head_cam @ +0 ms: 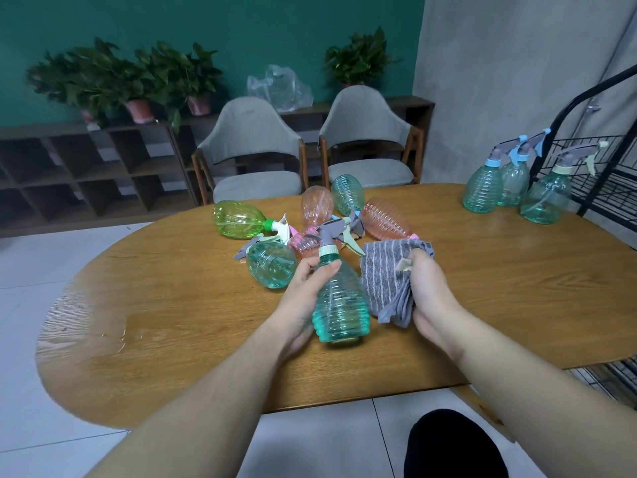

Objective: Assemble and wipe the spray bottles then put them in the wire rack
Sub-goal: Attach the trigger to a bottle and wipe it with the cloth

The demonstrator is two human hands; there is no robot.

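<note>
Even, dimmish indoor light; soft glare on table [517,236]; wide-angle bending at edges; slight blur.

No text, label, brand, number or sign legible anywhere in view.
</note>
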